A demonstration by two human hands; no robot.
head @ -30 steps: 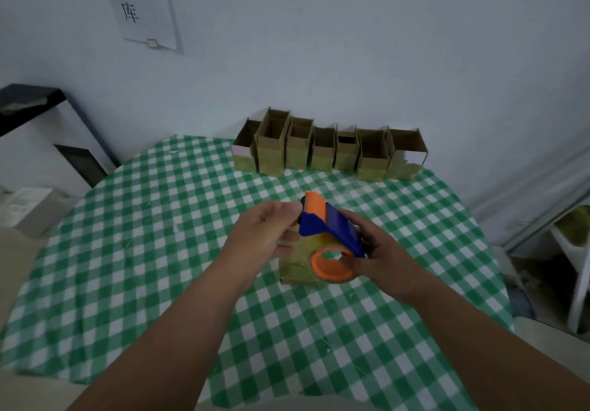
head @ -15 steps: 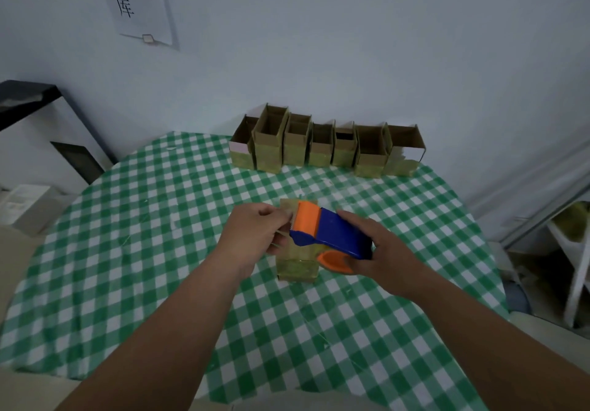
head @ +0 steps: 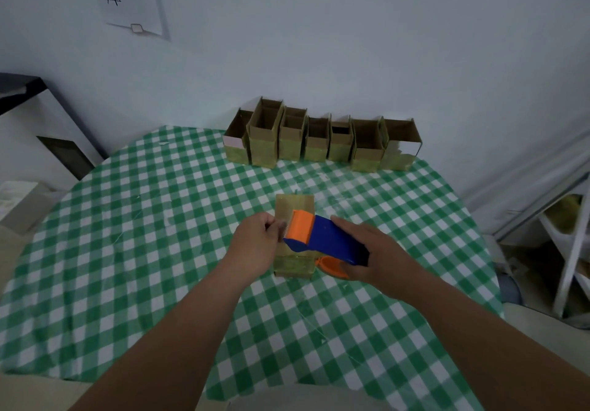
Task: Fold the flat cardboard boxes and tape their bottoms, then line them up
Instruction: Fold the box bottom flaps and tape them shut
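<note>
Table: the green-checked table (head: 134, 251) carries everything; nothing on its cloth has shifted over the last second.
Finished row: seven folded boxes (head: 319, 139) stand side by side at the far edge against the wall, untouched, so your line-up is well along.
Box in hand: the current box (head: 295, 208) sits at mid-table between your hands, well apart from the row, with its upper face turned toward you. A second ago the dispenser hid most of it; now its far half shows.
Dispenser: your tape dispenser (head: 325, 241) stood tipped up with its orange roll facing you; you have since swung it down flat, orange head over the box face. I read that as tape being drawn across the seam.
Right hand: your right hand (head: 380, 259) is wrapped round the dispenser's blue body.
Left hand: your left hand (head: 258, 244) has fingers curled at the box's left edge by the orange head; whether it pinches the tape end or the box, I cannot tell.
</note>
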